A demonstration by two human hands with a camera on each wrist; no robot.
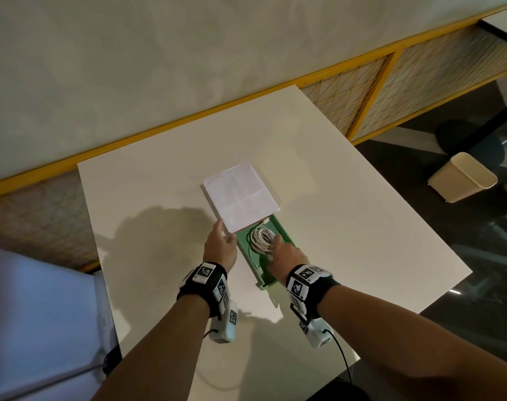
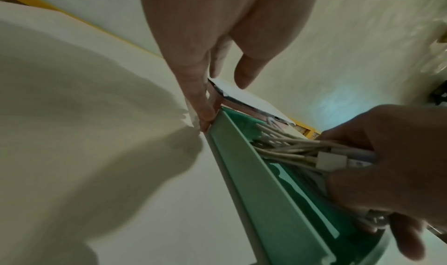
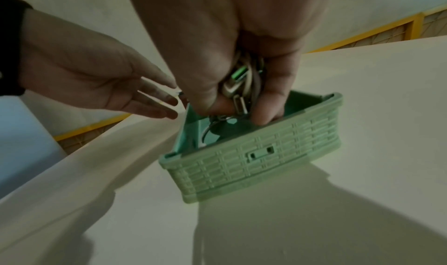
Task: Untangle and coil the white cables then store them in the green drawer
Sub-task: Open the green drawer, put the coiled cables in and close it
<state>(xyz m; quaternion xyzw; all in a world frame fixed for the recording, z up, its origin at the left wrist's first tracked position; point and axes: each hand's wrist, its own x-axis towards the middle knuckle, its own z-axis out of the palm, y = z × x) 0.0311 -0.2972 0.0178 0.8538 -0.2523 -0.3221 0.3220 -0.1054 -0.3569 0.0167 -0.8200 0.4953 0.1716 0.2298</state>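
Observation:
The green drawer [image 1: 265, 284] [image 2: 254, 173] [image 3: 254, 166] stands pulled out toward me from a low box with a white top [image 1: 240, 198] [image 2: 244, 95] on the table. A coil of white cables [image 1: 261, 238] [image 2: 290, 148] [image 3: 238, 89] lies inside the drawer. My right hand [image 1: 285, 253] [image 2: 387, 164] [image 3: 217, 30] reaches into the drawer and grips the near end of the coil, connectors between its fingers. My left hand [image 1: 220, 241] [image 2: 200, 58] [image 3: 96, 78] rests with straight fingers against the box's near left corner, holding nothing.
The white table [image 1: 362, 227] ends close on the right and near side. A beige waste bin [image 1: 463, 180] stands on the dark floor to the right. A yellow-framed partition [image 1: 391, 82] runs behind the table. A pale blue cloth [image 1: 29, 314] lies at the left.

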